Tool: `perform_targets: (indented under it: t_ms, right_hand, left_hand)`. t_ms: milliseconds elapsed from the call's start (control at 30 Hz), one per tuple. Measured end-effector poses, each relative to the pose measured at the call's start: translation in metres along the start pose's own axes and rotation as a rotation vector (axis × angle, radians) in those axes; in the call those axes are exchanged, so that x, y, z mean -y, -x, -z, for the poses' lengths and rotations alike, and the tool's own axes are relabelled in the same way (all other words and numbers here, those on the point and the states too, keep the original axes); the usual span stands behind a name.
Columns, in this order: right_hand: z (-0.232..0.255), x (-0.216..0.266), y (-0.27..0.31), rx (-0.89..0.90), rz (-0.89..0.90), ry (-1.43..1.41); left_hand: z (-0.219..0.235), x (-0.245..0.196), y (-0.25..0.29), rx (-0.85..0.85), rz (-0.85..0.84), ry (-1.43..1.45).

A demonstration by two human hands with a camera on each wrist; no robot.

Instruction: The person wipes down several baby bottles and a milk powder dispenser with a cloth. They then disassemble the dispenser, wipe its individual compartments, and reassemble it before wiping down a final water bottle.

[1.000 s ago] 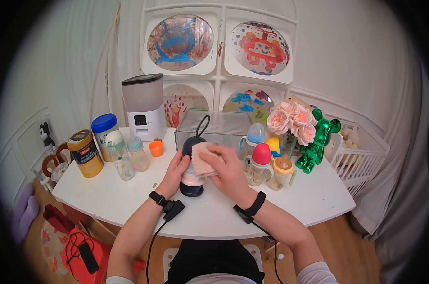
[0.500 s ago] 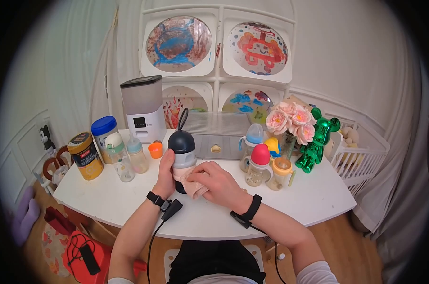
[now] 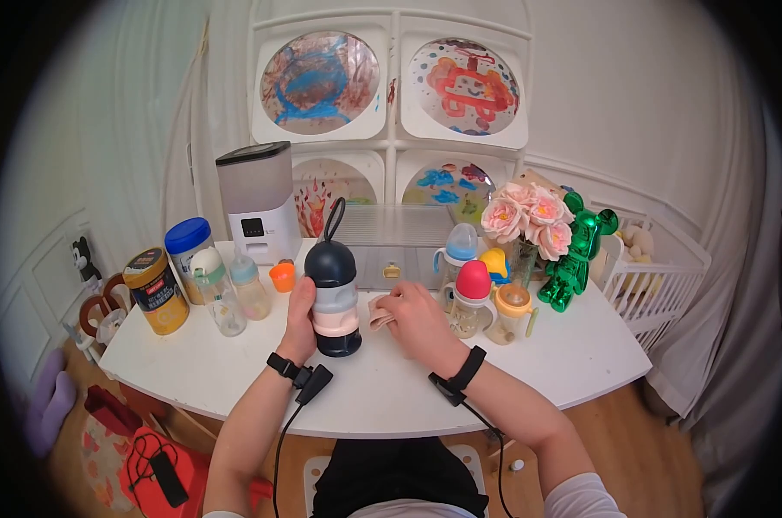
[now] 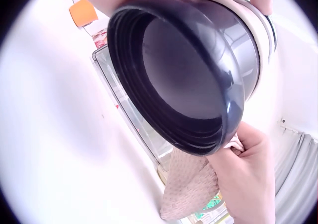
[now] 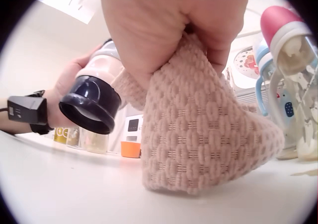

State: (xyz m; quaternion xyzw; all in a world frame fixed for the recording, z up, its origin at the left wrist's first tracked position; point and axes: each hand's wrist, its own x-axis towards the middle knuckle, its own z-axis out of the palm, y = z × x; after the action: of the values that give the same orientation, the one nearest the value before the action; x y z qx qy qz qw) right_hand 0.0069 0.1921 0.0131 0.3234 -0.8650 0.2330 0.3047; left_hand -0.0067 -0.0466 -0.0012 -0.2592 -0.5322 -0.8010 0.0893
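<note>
My left hand (image 3: 299, 324) grips a stacked formula dispenser (image 3: 335, 298) from its left side. It has a navy domed lid with a loop, grey and pale pink tiers and a navy base, and stands nearly upright in the head view. The left wrist view looks into the hollow underside of its navy base (image 4: 186, 75), so the base is lifted off the table. Just right of it, my right hand (image 3: 421, 324) pinches a bunched pink waffle-weave cloth (image 5: 198, 129). The cloth's lower edge hangs close over the tabletop in the right wrist view.
Left on the white table (image 3: 261, 380) are a yellow-black tin (image 3: 159, 293), a blue-lidded jar (image 3: 189, 255), two baby bottles and an orange cup (image 3: 282, 277). A clear box (image 3: 399, 229) stands behind. Several bottles, pink flowers (image 3: 529, 216) and a green bear figure (image 3: 572, 259) are right.
The dispenser came down from a tilt to nearly upright. My right hand wiped its upper part, then its lower part with the cloth, and has now moved off to the right.
</note>
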Motion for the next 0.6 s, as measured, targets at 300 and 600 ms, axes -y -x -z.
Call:
perform_targets:
  t_ms: [300, 600]
  right_hand:
    - [0.022, 0.016, -0.019, -0.44, 0.114, -0.206]
    - [0.02, 0.026, -0.013, -0.369, 0.243, -0.155]
  left_hand:
    - [-0.012, -0.003, 0.004, 0.123, 0.074, -0.054]
    - [-0.013, 0.007, 0.006, 0.111, 0.032, -0.13]
